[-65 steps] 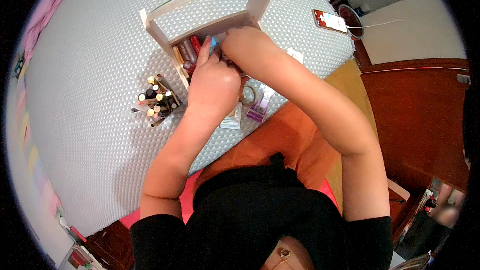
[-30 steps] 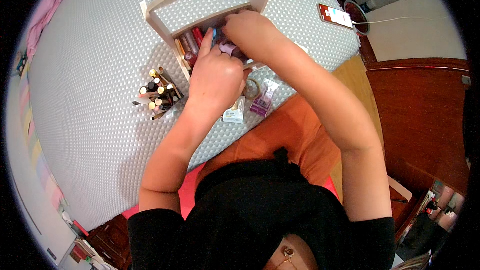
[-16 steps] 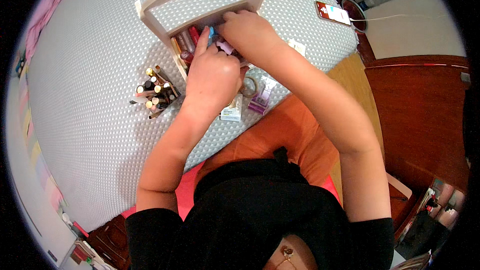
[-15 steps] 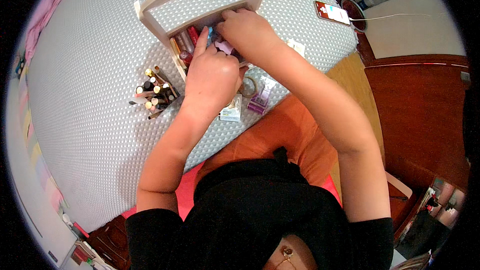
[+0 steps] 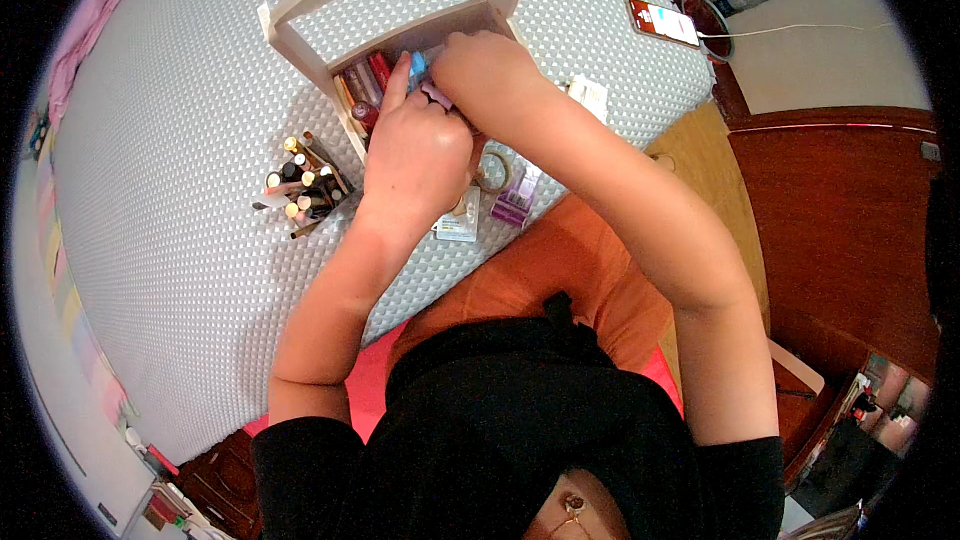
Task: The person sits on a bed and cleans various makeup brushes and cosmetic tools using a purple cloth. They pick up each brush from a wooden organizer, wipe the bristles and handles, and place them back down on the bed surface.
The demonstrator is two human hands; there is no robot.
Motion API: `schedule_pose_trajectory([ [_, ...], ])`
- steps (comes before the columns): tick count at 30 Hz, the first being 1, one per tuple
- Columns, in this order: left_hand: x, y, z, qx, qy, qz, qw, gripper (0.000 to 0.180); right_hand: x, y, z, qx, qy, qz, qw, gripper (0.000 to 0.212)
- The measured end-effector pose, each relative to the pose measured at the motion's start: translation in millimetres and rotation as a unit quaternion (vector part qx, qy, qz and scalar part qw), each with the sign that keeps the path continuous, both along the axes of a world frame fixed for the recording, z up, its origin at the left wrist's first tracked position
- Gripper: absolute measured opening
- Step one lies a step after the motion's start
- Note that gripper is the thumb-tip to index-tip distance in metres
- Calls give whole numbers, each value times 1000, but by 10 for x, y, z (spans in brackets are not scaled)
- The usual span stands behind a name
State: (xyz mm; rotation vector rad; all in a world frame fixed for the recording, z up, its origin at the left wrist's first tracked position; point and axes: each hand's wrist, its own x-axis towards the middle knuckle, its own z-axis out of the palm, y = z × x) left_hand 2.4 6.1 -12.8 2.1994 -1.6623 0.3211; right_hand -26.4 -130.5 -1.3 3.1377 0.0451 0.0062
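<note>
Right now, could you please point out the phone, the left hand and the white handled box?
Phone (image 5: pixel 664 23): head view, on its screen.
Left hand (image 5: pixel 419 152): head view, on its back.
White handled box (image 5: pixel 432 35): head view, inside of its far wall.

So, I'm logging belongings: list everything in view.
Box: one, whitish, on bedspread
Tubes: several, reddish, in box
Blue item: one, blue, in box
Lavender item: one, lavender, at box
Capped sticks: many, black, gold, left of box
Ring: one, tan, near box
Purple packet: one, purple, beside ring
Flat packet: one, whitish, near ring
Far packet: one, white, beyond forearm
Phone: one, red and white, upper right
Cable: one, white, at phone
Bin: one, reddish, beyond phone
Bedspread: one, grey, underneath
Cloth: one, pink, upper left
Panel: one, brown, right
Clutter: uncounted, mixed, lower corners
Top: one, black, bottom
Trousers: one, orange, centre
Left hand: one, bare, at box
Right hand: one, bare, at box
</note>
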Motion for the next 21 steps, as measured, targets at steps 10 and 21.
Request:
schedule_pose_trajectory([
  [10,-11,6,15,58,4,17,998,18,31,-62,-78,24,-12,-40,999,12],
  [21,-19,23,-6,18,-6,10,1000,19,98,-3,-115,-12,-45,-43,998,12],
])
